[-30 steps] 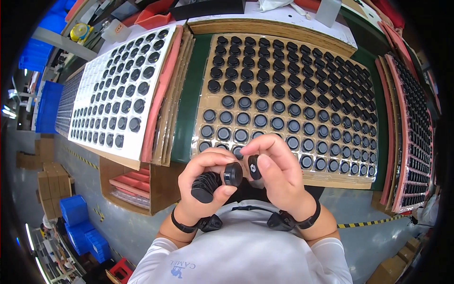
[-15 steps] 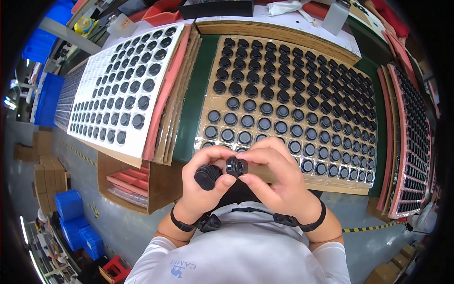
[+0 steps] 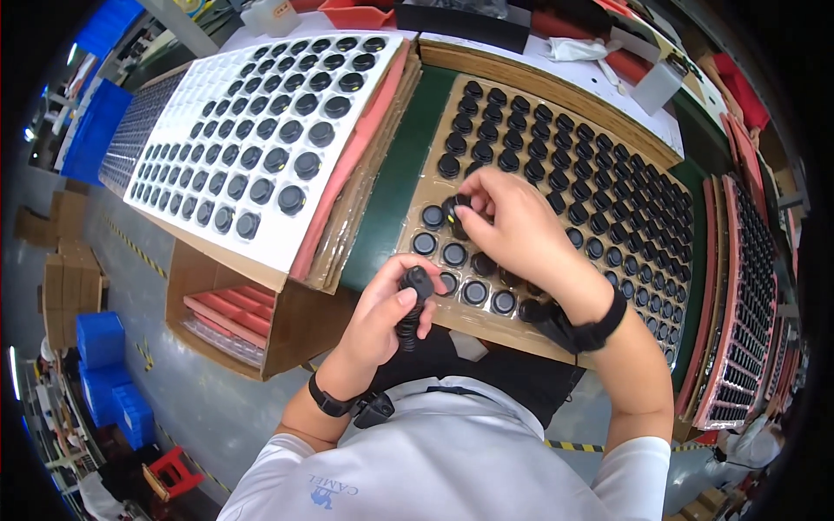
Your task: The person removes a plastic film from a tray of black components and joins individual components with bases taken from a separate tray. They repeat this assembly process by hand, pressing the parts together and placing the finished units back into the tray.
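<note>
My left hand (image 3: 375,319) is closed around a short black column with ribbed sides (image 3: 408,328), which looks like a stack of small rings or caps. Over the left part of a large clear-lined brown tray (image 3: 476,326), my right hand (image 3: 519,221) pinches a black round knob-like part (image 3: 453,208) between thumb and fingers. Rows of similar black round parts (image 3: 454,253) sit in the tray's pockets. Those in the far rows look taller than the flat-topped ones in the near rows. My right hand and forearm hide some pockets.
A white tray (image 3: 263,259) partly filled with black round parts lies at the left, on pink and brown trays (image 3: 360,187). Another loaded pink-edged stack (image 3: 728,382) stands at the right. Beyond the brown tray are a wooden ledge (image 3: 547,91) and a translucent bottle (image 3: 658,87).
My hands have separated. The right went from beside the left, out over the brown tray, with a black part. The left stays near my body with the ribbed column, now turned more upright.
</note>
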The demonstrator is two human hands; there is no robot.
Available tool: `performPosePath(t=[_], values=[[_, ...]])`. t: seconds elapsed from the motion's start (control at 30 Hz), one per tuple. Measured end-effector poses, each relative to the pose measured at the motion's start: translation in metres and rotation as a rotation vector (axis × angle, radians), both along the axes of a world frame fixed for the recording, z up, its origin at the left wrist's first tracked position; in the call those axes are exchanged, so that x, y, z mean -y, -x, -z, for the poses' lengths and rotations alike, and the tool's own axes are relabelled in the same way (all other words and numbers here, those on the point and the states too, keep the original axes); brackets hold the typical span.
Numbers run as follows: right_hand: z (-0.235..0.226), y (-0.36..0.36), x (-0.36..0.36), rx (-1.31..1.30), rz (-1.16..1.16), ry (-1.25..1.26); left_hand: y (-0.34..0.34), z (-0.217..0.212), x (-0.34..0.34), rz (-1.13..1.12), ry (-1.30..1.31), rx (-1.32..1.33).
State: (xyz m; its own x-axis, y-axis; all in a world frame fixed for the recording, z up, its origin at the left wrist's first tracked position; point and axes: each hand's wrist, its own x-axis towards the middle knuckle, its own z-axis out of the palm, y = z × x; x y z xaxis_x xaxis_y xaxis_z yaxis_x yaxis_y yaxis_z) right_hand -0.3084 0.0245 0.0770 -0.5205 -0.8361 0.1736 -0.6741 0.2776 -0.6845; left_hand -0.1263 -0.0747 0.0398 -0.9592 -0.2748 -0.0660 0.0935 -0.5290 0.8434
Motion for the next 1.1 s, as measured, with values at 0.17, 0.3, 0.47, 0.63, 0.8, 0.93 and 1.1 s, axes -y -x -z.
performPosePath(t=[0.17,0.3,0.47,0.63,0.8,0.93,1.1], values=[[0.02,0.012,0.035,-0.175,0.037,-0.079,-0.002,0.0,0.007,-0.029,-0.146,0.057],[0.027,0.012,0.046,-0.378,0.044,-0.152,-0.004,0.0,0.012,-0.031,-0.123,0.053],[0.025,0.008,0.045,-0.576,0.027,-0.141,-0.005,0.002,0.014,-0.045,-0.139,0.074],[-0.011,-0.02,0.031,0.019,-0.165,-0.083,-0.003,0.005,0.015,-0.061,-0.103,0.087],[-0.015,-0.038,0.007,0.446,-0.24,-0.07,0.001,0.012,0.012,-0.015,-0.006,0.037],[0.001,-0.026,-0.001,0.834,-0.23,-0.03,0.004,0.01,0.012,-0.01,-0.02,0.067],[0.01,0.01,0.0,0.484,-0.003,-0.014,0.0,0.001,0.018,-0.044,-0.191,0.092]])
